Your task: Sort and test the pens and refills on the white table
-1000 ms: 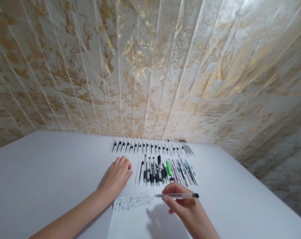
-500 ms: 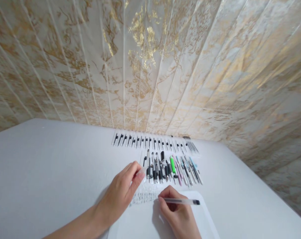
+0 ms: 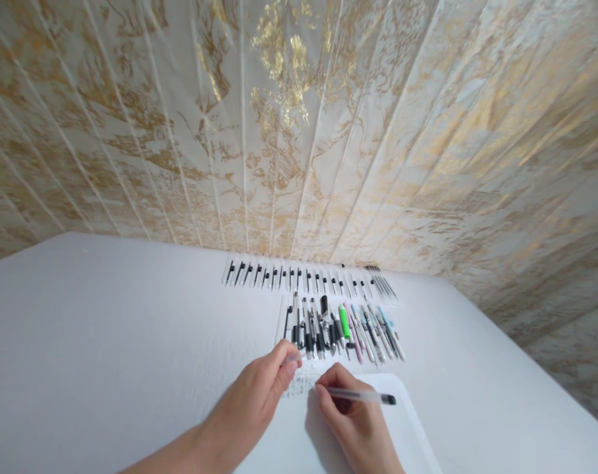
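A clear pen with a black end point(image 3: 361, 395) is held over the white sheet point(image 3: 289, 441) by the right hand point(image 3: 353, 418), whose fingers are closed round the barrel; whether the sheet is touched by the tip cannot be told. A small clear piece point(image 3: 294, 359) is pinched by the left hand point(image 3: 264, 388) at the sheet's far-left part, near the dark writing point(image 3: 299, 387). Just beyond the sheet, a crowded row of pens point(image 3: 332, 334) is laid out. The writing could be smudged if brushed by either hand, the nearest pens could be knocked askew by the left knuckles, and the small piece could be dropped if the pinch were loosened.
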Demonstrator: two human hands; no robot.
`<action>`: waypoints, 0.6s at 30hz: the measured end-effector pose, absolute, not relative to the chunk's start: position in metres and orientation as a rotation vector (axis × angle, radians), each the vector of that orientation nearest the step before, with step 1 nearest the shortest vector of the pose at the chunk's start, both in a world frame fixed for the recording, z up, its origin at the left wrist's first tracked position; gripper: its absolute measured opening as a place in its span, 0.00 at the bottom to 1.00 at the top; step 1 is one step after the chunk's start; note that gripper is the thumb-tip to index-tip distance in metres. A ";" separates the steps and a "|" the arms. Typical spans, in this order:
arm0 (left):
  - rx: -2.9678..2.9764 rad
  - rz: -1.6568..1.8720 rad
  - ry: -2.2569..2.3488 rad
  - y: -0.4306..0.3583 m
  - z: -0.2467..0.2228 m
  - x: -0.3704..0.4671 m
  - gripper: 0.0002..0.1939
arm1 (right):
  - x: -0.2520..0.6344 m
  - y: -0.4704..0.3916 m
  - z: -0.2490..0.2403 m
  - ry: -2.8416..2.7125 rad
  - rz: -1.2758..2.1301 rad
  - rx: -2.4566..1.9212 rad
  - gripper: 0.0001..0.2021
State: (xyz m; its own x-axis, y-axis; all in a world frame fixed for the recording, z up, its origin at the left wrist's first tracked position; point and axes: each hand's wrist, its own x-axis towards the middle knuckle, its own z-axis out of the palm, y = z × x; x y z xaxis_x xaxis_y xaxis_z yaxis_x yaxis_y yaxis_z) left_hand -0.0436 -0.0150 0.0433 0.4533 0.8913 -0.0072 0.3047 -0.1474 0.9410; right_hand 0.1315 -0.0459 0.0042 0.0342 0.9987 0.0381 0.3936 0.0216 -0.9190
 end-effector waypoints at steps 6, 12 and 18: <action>1.730 0.702 1.060 -0.014 0.040 -0.042 0.13 | 0.131 -0.046 0.004 -1.456 0.975 -1.471 0.13; 1.780 0.668 1.077 -0.014 0.039 -0.041 0.12 | 0.130 -0.046 0.006 -1.397 1.009 -1.448 0.15; 1.800 0.665 1.085 -0.012 0.039 -0.040 0.12 | 0.129 -0.046 0.008 -1.423 1.006 -1.470 0.14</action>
